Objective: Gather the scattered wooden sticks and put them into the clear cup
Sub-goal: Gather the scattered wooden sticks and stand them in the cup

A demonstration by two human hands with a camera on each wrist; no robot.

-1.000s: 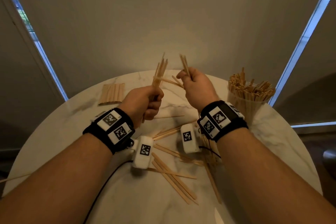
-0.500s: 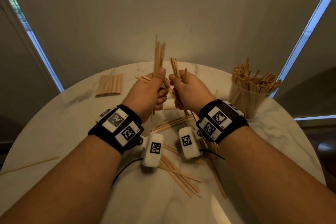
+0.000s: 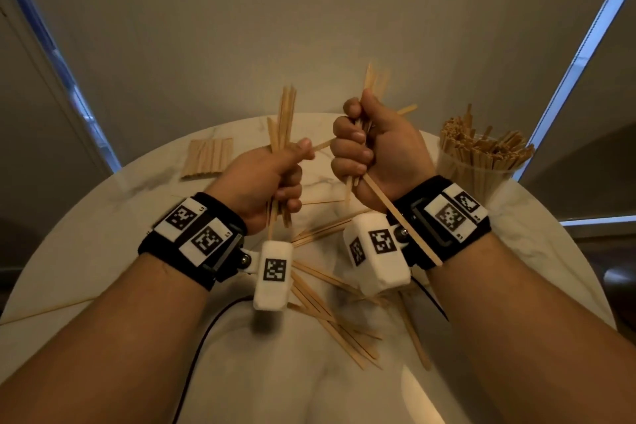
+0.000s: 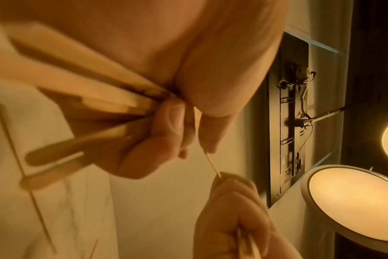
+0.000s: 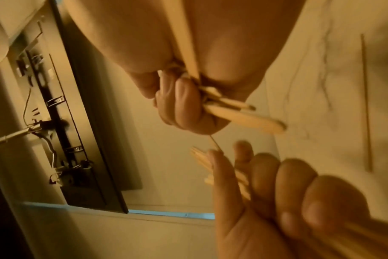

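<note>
Your left hand (image 3: 272, 179) is fisted round a bundle of wooden sticks (image 3: 285, 120) that stands nearly upright, its tips fanning toward 12 o'clock and its lower ends poking out below the little finger. Your right hand (image 3: 375, 151), just beside it at 3 o'clock, is clenched on a second, smaller bunch (image 3: 373, 79); one long stick (image 3: 399, 217) slants out of that fist toward 5 o'clock across the wrist strap (image 3: 444, 217). A single thin stick bridges the two hands (the left wrist view shows it running from your left fingers (image 4: 173, 122) to the right hand).

The clear cup (image 3: 476, 179) stands on the white marble table (image 3: 103, 234) at 3 o'clock from the right hand, near it and already packed with sticks. Loose sticks (image 3: 330, 327) lie crossed on the table beneath your wrists, toward 6 o'clock. A tidy flat row of sticks (image 3: 210, 157) rests at 10 o'clock from the left hand.
</note>
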